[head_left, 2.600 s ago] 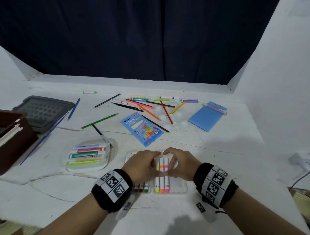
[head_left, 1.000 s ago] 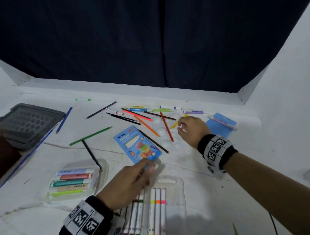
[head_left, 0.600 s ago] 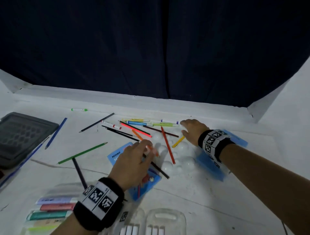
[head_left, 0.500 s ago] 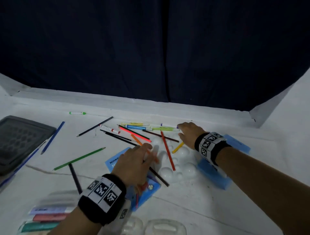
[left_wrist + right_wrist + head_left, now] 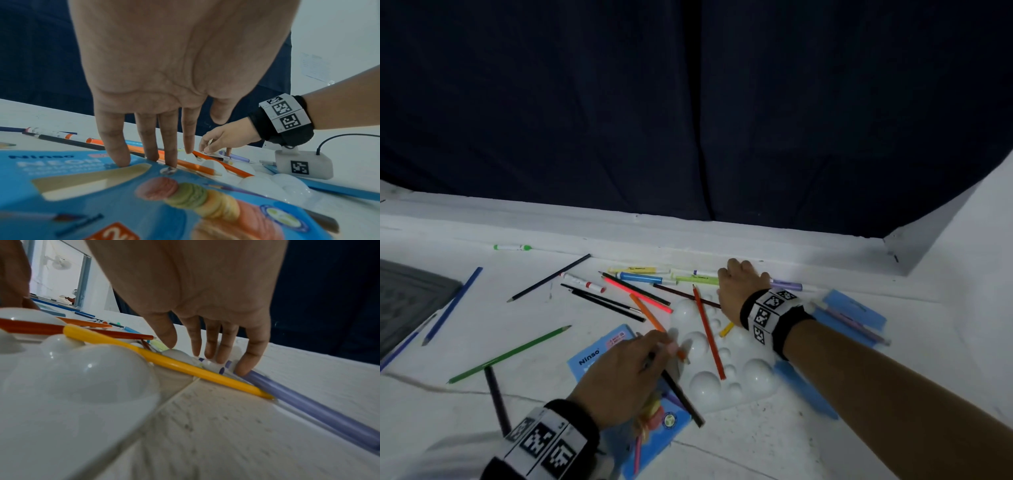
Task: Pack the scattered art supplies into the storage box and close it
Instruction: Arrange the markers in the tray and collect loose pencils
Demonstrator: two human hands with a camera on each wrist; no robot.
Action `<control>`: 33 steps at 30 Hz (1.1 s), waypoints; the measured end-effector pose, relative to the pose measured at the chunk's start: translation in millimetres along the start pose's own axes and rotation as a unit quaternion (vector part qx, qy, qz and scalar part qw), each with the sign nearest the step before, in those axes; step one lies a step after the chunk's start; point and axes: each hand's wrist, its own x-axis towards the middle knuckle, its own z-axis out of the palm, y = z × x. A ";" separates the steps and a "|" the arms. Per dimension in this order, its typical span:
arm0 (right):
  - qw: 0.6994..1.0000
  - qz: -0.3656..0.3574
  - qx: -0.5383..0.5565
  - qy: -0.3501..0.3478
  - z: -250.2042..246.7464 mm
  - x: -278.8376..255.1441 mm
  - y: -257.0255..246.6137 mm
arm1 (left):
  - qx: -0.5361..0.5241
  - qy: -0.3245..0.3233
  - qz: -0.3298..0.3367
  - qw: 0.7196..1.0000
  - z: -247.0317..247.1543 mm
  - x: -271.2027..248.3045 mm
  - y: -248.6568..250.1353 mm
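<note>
Pencils and markers lie scattered on the white table (image 5: 756, 442) around a white paint palette (image 5: 726, 373). Left hand (image 5: 626, 373), fingers straight, presses the blue Ninso pack (image 5: 127, 204) beside an orange pencil (image 5: 193, 166). Right hand (image 5: 736, 291), fingers loosely extended, touches a purple marker (image 5: 308, 405) at the far edge

Dark navy curtain (image 5: 688, 109) hangs behind white table (image 5: 756, 442), reaching the raised ledge (image 5: 619, 226). White wall (image 5: 983, 240) at right. Through an opening in right wrist view, wall-mounted fan (image 5: 59, 262).
</note>
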 end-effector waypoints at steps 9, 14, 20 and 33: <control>1.000 0.003 -0.024 -0.016 -4.4 -1.5 8.8 | -0.002 0.003 0.001 1.000 9.1 -5.2 -2.7; 1.000 0.008 -0.014 -0.026 -7.1 -5.9 15.9 | -0.015 0.020 0.016 1.000 7.4 -14.7 -0.4; 0.999 0.009 0.032 -0.012 -15.7 -13.2 15.9 | -0.035 0.058 0.036 0.997 4.9 -17.4 1.2; 0.881 0.013 0.451 0.145 -47.3 -99.1 -31.0 | 0.068 0.130 0.128 0.981 -77.8 -78.9 10.5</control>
